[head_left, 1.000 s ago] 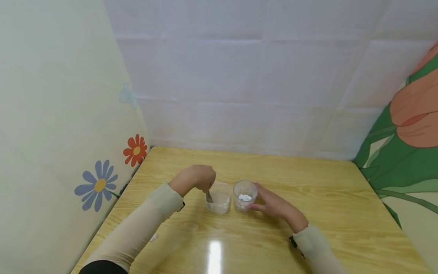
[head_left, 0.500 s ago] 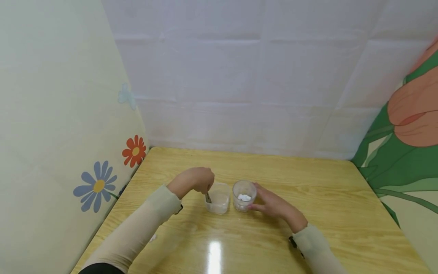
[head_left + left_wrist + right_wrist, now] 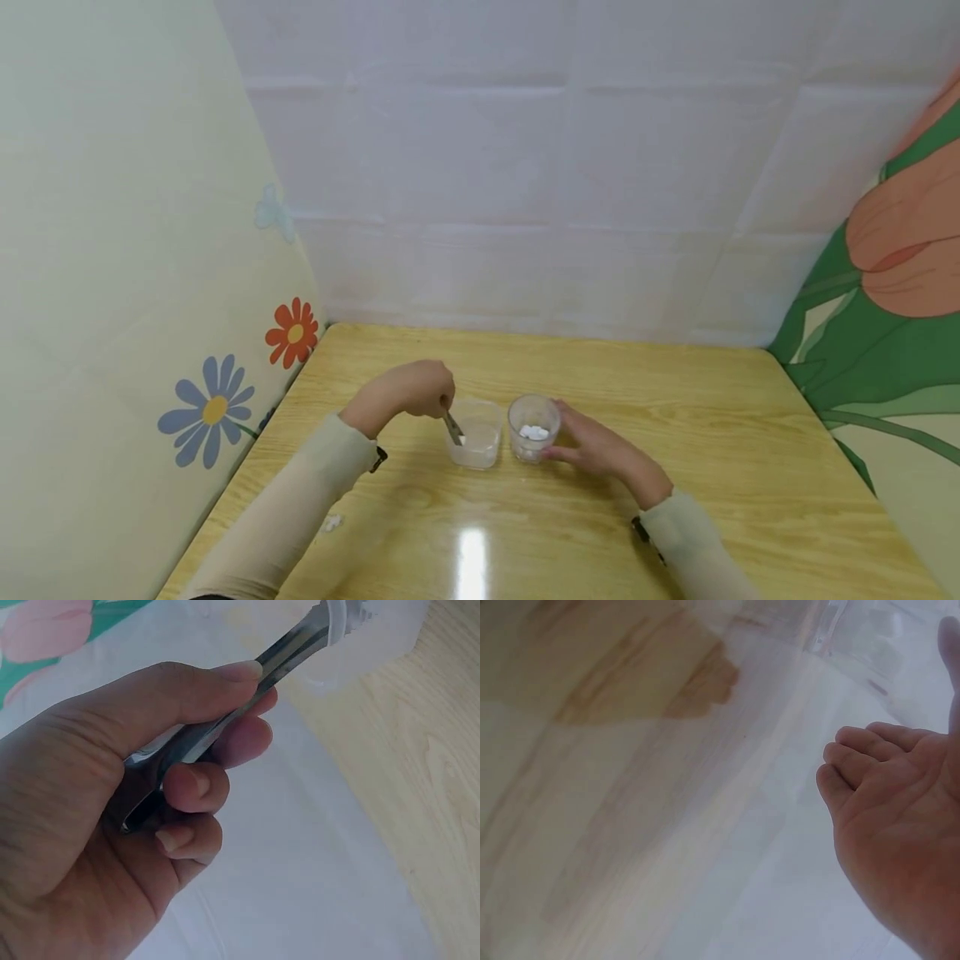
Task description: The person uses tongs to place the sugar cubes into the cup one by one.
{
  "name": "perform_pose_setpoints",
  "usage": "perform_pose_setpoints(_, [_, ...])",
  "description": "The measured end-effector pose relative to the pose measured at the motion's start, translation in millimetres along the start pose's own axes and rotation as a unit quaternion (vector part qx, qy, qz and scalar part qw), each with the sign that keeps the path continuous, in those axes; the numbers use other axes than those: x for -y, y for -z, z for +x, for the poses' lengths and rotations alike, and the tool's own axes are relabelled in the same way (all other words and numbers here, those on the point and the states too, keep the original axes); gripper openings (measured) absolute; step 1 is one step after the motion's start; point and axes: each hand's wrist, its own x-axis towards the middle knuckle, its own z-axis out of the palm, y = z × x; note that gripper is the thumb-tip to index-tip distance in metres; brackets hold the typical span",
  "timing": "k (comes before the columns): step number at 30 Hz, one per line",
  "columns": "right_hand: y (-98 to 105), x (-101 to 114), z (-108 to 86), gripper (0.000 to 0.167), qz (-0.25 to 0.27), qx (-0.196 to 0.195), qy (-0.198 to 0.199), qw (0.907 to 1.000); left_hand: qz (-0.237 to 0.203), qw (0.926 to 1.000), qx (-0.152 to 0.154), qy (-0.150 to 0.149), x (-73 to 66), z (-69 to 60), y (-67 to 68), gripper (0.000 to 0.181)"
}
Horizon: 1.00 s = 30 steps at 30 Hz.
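Observation:
My left hand (image 3: 422,388) grips a pair of metal tongs (image 3: 289,656) between thumb and curled fingers. In the head view the tongs slant down into a clear plastic container (image 3: 483,450), their tips beside a small white piece in it. Right of the container, a clear glass cup (image 3: 525,450) stands upright on the table with several white pieces (image 3: 535,432) in it. My right hand (image 3: 600,446) holds the cup from its right side, thumb in front and fingers behind. The right wrist view shows the palm (image 3: 900,810), with clear glass at the upper edge.
A few white pieces (image 3: 332,522) lie on the wooden table (image 3: 675,392) near my left forearm. A white sheet (image 3: 480,167) hangs behind the table, and flower-printed panels stand at left and right.
My left hand has drawn slightly to the left, and the tongs now tilt more, with a white piece visible at their tips. The right hand and cup stay together in place.

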Motion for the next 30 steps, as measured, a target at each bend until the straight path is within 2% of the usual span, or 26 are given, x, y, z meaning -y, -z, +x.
perform_pose_setpoints(4, [-0.1,0.1,0.4,0.092,0.004,-0.001,0.001,1.0,-0.023,0.9987,-0.044,-0.016,11.0,-11.7,2.3,0.028])
perform_pose_setpoints(7, [-0.3,-0.1,0.3,0.091,0.004,-0.004,0.006,1.0,-0.04,0.9968,-0.067,-0.014,17.5,-20.1,4.4,0.021])
perform_pose_setpoints(15, [-0.2,-0.8,0.6,0.092,0.003,-0.005,0.001,1.0,-0.073,0.9917,-0.103,-0.024,21.9,-33.8,9.4,0.018])
perform_pose_setpoints(20, [0.6,-0.2,0.4,0.093,0.002,-0.002,-0.008,1.0,-0.074,0.9904,-0.113,-0.03,19.0,-35.3,10.9,0.014])
perform_pose_setpoints(30, [1.1,2.4,0.3,0.096,-0.003,-0.002,-0.017,0.9998,-0.08,0.9844,-0.146,-0.056,10.0,-29.9,12.5,0.01])
